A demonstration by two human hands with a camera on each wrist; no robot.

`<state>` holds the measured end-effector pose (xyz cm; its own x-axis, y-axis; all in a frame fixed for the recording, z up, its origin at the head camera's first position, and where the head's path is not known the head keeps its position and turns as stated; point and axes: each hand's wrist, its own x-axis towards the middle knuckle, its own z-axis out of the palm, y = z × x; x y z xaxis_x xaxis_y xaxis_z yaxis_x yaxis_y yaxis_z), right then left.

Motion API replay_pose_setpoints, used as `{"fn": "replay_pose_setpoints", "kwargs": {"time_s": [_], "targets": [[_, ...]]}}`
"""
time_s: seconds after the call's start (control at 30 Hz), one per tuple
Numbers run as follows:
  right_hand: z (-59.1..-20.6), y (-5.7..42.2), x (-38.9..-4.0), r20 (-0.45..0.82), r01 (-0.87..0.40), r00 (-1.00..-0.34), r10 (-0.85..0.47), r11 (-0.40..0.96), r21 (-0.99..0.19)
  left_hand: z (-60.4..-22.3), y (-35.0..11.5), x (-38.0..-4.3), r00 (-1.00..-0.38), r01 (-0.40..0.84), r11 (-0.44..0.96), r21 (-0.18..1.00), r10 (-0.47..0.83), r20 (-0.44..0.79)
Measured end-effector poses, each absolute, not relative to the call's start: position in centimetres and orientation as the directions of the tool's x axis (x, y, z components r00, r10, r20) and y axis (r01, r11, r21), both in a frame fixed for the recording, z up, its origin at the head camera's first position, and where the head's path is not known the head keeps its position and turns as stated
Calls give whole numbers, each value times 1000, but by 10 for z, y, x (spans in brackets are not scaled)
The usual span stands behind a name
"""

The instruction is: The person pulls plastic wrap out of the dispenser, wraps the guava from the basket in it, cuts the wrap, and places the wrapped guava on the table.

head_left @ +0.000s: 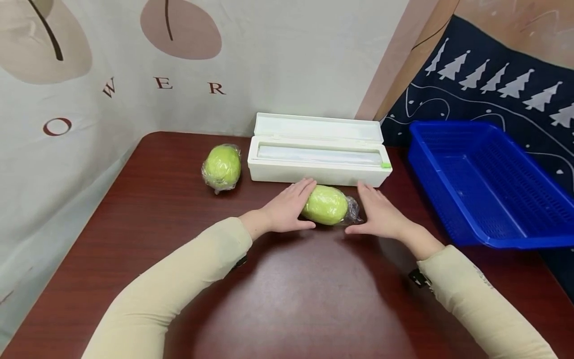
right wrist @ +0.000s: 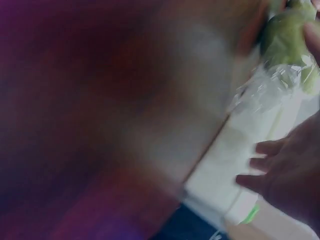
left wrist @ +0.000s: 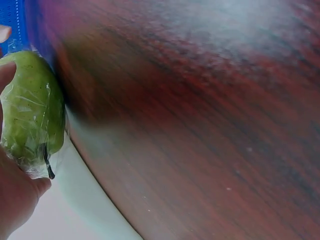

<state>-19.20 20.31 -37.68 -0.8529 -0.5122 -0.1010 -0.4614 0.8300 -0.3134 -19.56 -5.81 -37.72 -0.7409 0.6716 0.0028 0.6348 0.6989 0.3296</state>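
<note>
A green pear (head_left: 326,205) wrapped in clear plastic film lies on its side on the table, in front of a white film box. My left hand (head_left: 290,207) holds its left end between thumb and fingers. In the left wrist view the dark stem of the pear (left wrist: 32,107) shows through the film, close to that hand. My right hand (head_left: 380,212) has its fingers spread beside the bunched film (head_left: 353,210) at the other end. In the right wrist view its fingertips (right wrist: 260,165) hover over the white box (right wrist: 225,170); contact is hard to tell.
The long white film box (head_left: 319,172) stands behind the pear with its lid up and a film roll inside. Another wrapped green fruit (head_left: 222,167) sits left of it. A blue plastic basket (head_left: 441,177) occupies the right side. A printed cloth (head_left: 287,60) hangs behind the table.
</note>
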Motion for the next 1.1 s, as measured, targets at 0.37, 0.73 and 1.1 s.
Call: {"fn": "replay_pose_setpoints", "kwargs": {"time_s": [0.37,0.73,1.1], "targets": [[-394,213,-192,19,-350,-927,-375,846,-401,-380,-57,-197,-752,632,705,322,658,33],[-366,202,-199,-158,-17,-955,-252,577,-817,-375,-57,-197,-754,624,694,359,656,43],[-341,169,-206,-192,17,-964,-185,675,-737,-372,-49,-196,-753,620,691,371,658,31]]}}
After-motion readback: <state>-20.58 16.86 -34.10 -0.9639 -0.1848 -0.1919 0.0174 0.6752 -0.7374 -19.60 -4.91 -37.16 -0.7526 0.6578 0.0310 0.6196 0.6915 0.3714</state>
